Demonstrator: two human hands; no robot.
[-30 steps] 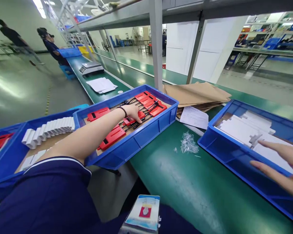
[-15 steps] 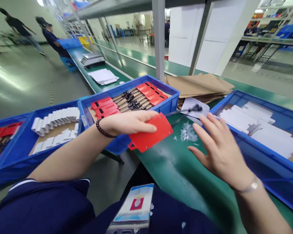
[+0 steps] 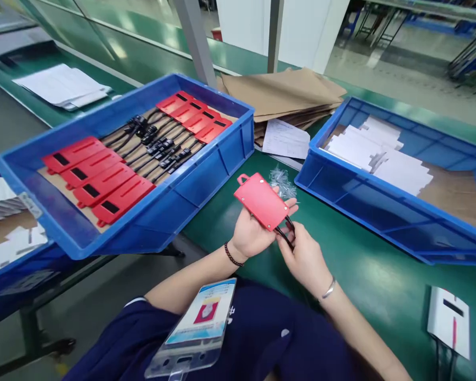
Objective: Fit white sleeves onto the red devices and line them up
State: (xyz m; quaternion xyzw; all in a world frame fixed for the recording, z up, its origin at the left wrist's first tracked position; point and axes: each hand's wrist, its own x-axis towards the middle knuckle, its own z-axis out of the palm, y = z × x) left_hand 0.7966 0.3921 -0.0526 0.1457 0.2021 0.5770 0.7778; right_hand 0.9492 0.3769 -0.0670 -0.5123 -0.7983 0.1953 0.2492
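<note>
A flat red plastic case (image 3: pixel 262 201) with a hanging loop at one corner and small screws at its corners rests on my left hand (image 3: pixel 252 235). That palm faces up beneath the case, and its fingertips show past the far edge. My right hand (image 3: pixel 303 256) pinches the black cables (image 3: pixel 284 237) where they leave the case's near end; part of them is hidden in the fingers. Just beyond the case, a small pile of clear plastic pieces (image 3: pixel 281 182) lies on the green table (image 3: pixel 357 286).
To the left, a blue bin (image 3: pixel 206 185) holds several red cabled cases. Another blue bin (image 3: pixel 365 211) on the right contains flat white card pieces. Brown paper sheets (image 3: pixel 285 95) and a written paper (image 3: pixel 286 138) lie behind. A white cabled box (image 3: pixel 449 320) sits at lower right.
The red case has moved right, turned, and now lies on my upturned left palm. My right hand, open before, has closed on its cables. The view has tilted down and shifted right.
</note>
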